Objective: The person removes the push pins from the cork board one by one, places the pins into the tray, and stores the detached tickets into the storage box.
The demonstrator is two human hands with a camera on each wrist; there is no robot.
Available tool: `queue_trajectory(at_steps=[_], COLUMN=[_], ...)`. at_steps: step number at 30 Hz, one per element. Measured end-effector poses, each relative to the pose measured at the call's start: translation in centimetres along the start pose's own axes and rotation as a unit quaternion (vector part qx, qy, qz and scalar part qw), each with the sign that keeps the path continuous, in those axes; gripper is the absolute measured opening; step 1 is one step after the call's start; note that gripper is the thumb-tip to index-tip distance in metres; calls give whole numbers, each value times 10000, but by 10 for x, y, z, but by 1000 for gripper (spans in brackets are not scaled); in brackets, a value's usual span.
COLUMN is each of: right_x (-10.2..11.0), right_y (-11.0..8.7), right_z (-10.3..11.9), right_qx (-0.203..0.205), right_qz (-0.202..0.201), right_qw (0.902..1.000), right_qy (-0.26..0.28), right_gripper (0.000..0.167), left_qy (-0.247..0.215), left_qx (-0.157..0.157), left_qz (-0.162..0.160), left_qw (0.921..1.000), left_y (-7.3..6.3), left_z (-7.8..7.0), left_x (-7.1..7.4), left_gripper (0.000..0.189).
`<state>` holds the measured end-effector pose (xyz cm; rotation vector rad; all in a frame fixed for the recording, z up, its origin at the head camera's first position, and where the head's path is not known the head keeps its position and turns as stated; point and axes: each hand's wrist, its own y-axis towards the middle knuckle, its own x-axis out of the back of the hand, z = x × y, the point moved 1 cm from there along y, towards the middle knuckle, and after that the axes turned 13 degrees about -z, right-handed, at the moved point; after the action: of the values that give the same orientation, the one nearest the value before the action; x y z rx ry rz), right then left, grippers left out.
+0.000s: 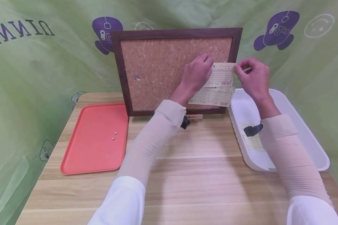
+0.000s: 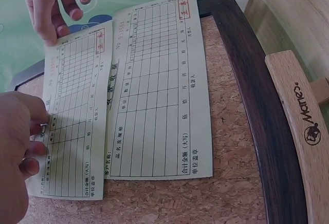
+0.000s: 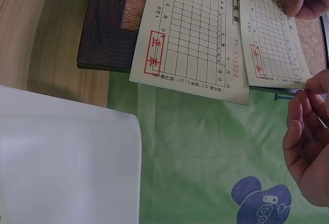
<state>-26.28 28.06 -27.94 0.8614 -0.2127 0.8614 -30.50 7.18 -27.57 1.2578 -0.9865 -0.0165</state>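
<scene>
Upper slip [image 1: 222, 75], long axis sideways, red stamp [image 1: 226, 83] rightward

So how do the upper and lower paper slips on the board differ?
The right hand pinches a corner of the upper slip; neither hand grips the lower slip. The upper slip overlaps the lower slip's top edge. Both are pale, with printed grids and red stamps.

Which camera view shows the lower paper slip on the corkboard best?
The left wrist view: nearly the whole lower paper slip shows close up, its print large. The head view shows it small, mostly unreadable; the right wrist view shows its red-stamped end, the other end cut off.
</scene>
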Motion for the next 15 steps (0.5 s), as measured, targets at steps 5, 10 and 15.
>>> queue_trajectory(at_steps=[5, 10, 15], right_x=[0, 0, 0], right_y=[0, 0, -1], right_z=[0, 0, 0], right_qx=[-25, -48, -38], right_qz=[43, 115, 177], right_qw=[10000, 9999, 9997], right_qy=[14, 41, 153], right_gripper=[36, 36, 34], left_qy=[-14, 0, -63], left_qx=[-2, 17, 48], left_qz=[76, 147, 257], left_qw=[10000, 9999, 9996], left_y=[0, 1, 0], left_z=[-1, -1, 0], left_x=[0, 1, 1], left_gripper=[26, 27, 27])
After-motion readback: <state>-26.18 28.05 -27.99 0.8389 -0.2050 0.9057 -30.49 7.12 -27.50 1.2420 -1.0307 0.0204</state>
